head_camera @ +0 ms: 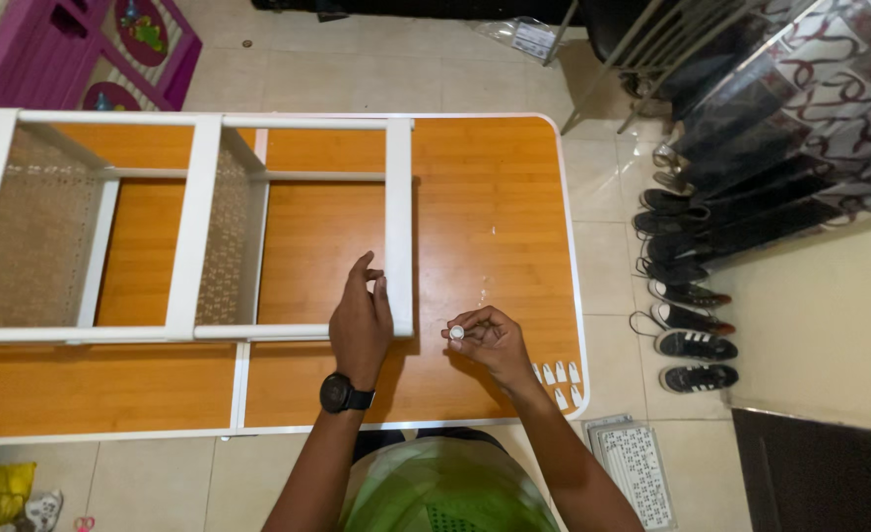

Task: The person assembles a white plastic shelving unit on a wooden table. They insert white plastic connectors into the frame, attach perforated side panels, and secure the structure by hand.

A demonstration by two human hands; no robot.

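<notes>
Care with alignment seems wise: steady the white frame flat on the bench while the cap goes to its corner. Left hand grips the frame's corner post, fingers curled round it. Right hand pinches a small white cap just beside it.

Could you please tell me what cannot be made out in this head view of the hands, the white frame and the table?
- Small white part in the right hand: too small to identify.
- White frame: cut off by the left edge.
- Left hand: its back hides its fingers' contact with the frame.
- White pieces at the table edge: too small to identify.
</notes>
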